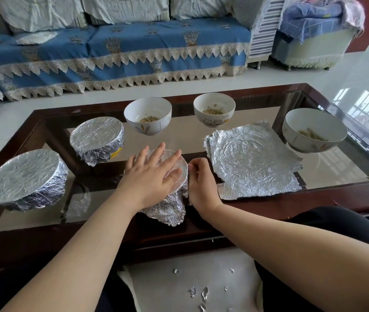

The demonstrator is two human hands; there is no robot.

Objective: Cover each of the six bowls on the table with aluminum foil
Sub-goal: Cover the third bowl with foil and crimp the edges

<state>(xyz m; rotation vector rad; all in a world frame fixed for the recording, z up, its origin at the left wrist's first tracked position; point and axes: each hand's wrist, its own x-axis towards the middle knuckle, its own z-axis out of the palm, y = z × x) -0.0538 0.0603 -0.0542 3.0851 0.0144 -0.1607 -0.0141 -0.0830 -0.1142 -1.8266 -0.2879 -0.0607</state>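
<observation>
A glass-topped coffee table [201,224] with a dark wood frame carries six bowls. A blue sofa [115,55] with a lace-edged cover stands beyond it. On the right of the glass lies a stack of crinkled aluminum foil sheets [253,161], flat and loose. At the far left sits a foil-covered bowl [24,179], and a second foil-covered bowl [97,139] sits behind it to the right, a bit of yellow showing under its wrap. Three white bowls remain uncovered, each with some food in the bottom: a right bowl [314,130], a middle-back bowl [147,114] and a small printed bowl [214,109].

Near the front centre stands the bowl being wrapped [167,206], foil draped over it. The left hand [152,174] lies flat on top, fingers spread and straight, pressing the foil down. The right hand [201,183] has its fingers curled against the bowl's right rim, pinching the foil there. Small foil scraps [203,293] lie on the floor below.
</observation>
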